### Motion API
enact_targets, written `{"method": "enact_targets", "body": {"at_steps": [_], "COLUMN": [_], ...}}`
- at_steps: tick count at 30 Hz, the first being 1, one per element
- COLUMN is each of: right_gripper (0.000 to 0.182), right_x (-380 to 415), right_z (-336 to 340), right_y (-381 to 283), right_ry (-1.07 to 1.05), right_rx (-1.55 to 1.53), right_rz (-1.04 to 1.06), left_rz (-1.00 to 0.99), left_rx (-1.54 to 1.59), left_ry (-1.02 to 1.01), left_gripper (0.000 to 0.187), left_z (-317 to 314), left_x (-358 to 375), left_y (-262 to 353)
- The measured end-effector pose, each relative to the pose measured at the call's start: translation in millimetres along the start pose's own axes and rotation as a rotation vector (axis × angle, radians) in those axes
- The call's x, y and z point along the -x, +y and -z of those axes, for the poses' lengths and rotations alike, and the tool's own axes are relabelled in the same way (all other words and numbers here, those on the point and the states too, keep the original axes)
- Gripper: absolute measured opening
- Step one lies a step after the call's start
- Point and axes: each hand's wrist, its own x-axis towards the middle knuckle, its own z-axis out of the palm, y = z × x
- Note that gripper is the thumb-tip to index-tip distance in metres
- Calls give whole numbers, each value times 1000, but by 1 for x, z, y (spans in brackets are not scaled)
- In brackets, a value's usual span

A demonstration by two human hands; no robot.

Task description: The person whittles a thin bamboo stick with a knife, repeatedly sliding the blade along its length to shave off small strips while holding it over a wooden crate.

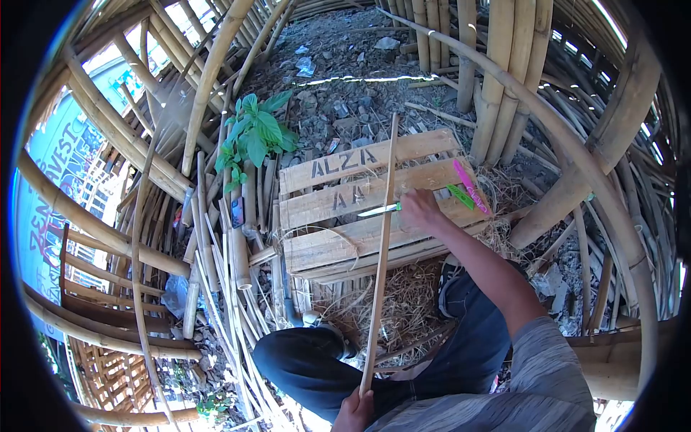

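Note:
A long, flat bamboo strip runs from my lap up over a wooden slatted crate. At the strip's lower end, my left hand is closed around it. My right hand is closed on a knife; a bit of its green handle shows beside the fingers. The blade points left and crosses the strip at about crate height; whether it cuts in cannot be seen. On the crate's right side lie a bright pink long, narrow item with lettering and a green piece.
Bamboo poles stand at the right and form a lattice at the left. Loose bamboo pieces lie left of the crate, near a leafy plant. Straw shavings cover the ground between my legs. Rubble lies behind the crate.

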Motion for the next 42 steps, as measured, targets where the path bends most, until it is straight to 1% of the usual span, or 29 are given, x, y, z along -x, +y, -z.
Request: {"method": "enact_targets", "body": {"at_steps": [2, 3, 4, 5, 6, 8, 10, 11, 12, 14, 15, 16, 18, 20, 22, 23, 25, 26, 28, 29, 30, 31, 32, 34, 36, 38, 40, 41, 42], "right_gripper": [18, 18, 18, 18, 18, 19, 19, 19, 19, 19, 19, 19, 20, 20, 23, 23, 29, 29, 38, 38, 42, 48, 48, 55, 53, 52, 41, 41, 37], "right_x": [4, 10, 19, 31, 42, 36, 16, 13, 13, 24, 30, 29, 24, -8, -12, -16, -3, -7, -14, -13, -7, -3, 1, 7, 8, 11, 13, 14, 16], "right_z": [5, 7, 8, 6, 2, -3, 20, 18, 13, -3, 2, 2, 0, 4, 11, 14, 6, 2, -11, -11, -2, 8, 17, 25, 18, 6, -1, 1, 11], "right_y": [-7, -14, -22, -32, -38, -23, 2, -5, -7, -13, -18, -15, -9, 60, 98, 96, 92, 95, 99, 100, 92, 83, 74, 54, 42, 36, 35, 35, 32], "right_ry": [-2, -19, -14, -88, -165, -128, -41, -111, -103, -40, -104, -103, -229, 74, 115, 120, 210, 209, 312, 313, 112, -90, -84, -295, -324, -354, -310, -307, -388], "right_rx": [-12, -31, -28, -52, -79, -49, -9, -12, -11, -64, -76, -78, 93, -25, 35, 30, -133, -125, -283, -279, -506, -729, -727, -724, -740, -753, -739, -739, -747], "right_rz": [-8, -23, -20, 85, 188, 212, -12, -34, -33, -82, 4, 3, 89, -459, -370, -369, -406, -407, -346, -349, -347, -340, -343, -360, -337, -316, -100, -102, -150], "left_rz": [-69, -76, -133, -186, -185, -186, -195, -224, -231, 53, 57, 86, 122, 56, -354, -357, 220, 219, 256, 258, 257, 148, 38, 50, 70, -9, 23, 55, 53], "left_rx": [-233, -232, -285, -340, -342, -422, -405, -390, -390, -237, -238, -198, -170, -351, -676, -680, -262, -257, -545, -308, -308, -317, -326, -337, -346, -419, -435, -451, -453], "left_ry": [-42, -39, -2, 32, 29, 0, -7, -6, -4, -53, -53, -53, -48, -163, -50, -45, -137, -143, -227, -260, -264, -227, -189, -193, -187, -127, -152, -174, -175], "left_gripper": [31, 31, 30, 30, 30, 29, 29, 29, 29, 30, 30, 29, 29, 31, 34, 34, 38, 38, 41, 43, 43, 43, 43, 43, 43, 43, 43, 43, 43], "left_z": [11, 15, 17, 18, 19, 19, 15, 16, 18, 27, 29, 30, 37, 40, 52, 59, 67, 64, 54, 51, 47, 42, 39, 38, 39, 42, 35, 32, 33], "left_x": [-8, -11, -16, -17, -13, -5, 7, 7, 4, -1, -2, -4, 6, 44, 64, 62, 67, 63, 48, 44, 42, 40, 38, 34, 31, 28, 24, 24, 28], "left_y": [4, 2, -1, -3, 1, 12, 8, 7, 1, -20, -24, -26, -19, 5, -49, -62, -68, -71, -35, -28, -23, -19, -18, -21, -45, -91, -57, -40, -31]}}
